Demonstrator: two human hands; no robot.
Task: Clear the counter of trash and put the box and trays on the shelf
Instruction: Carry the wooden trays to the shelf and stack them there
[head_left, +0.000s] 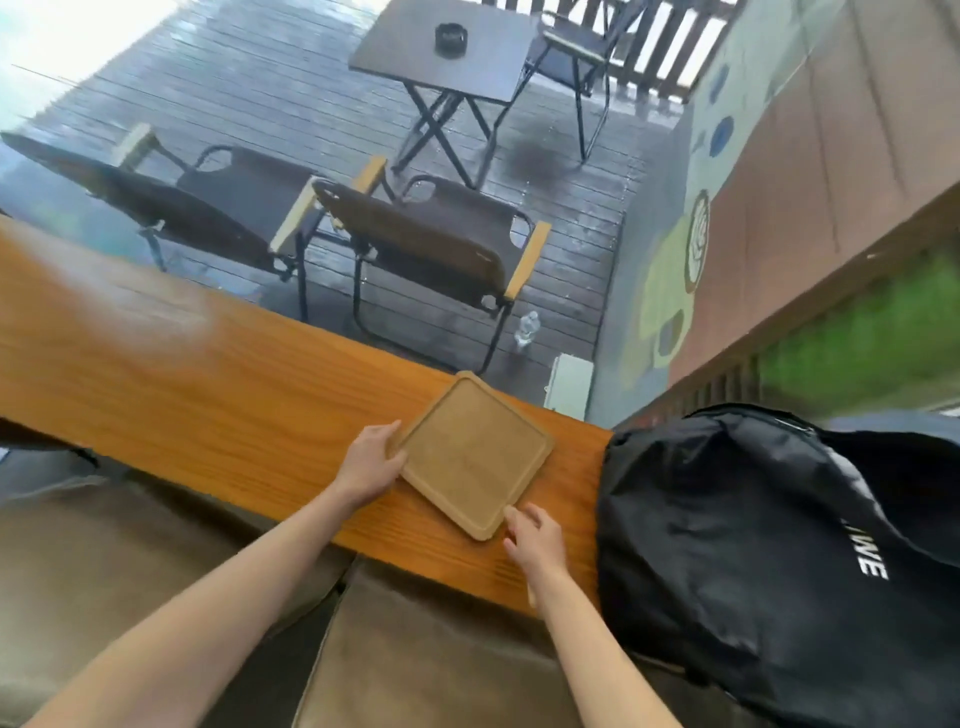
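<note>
On the wooden counter (218, 395), near its right end, a square wooden tray (475, 454) is laid flat, turned so that one corner points toward the person. The tray is pale, with a raised rim and rounded corners, and nothing is seen in it. Its left edge is gripped by the left hand (371, 462), with the thumb laid over the rim and the fingers curled at the edge. Its near corner is touched by the right hand (535, 538), whose fingers are loosely spread and only partly curled; no firm hold on the tray is shown on that side. Just beside the tray, to the right, a black backpack (769, 561) with white lettering is rested at the counter's end, close to the tray but apart from it. Beyond the counter, on a wet dark deck, two folding chairs (431, 249) with wooden armrests are set side by side. Further back, a small folding table (441, 52) is seen with a dark ashtray (450, 37) on top. A clear plastic bottle (527, 330) is stood on the deck near the closer chair.
</note>
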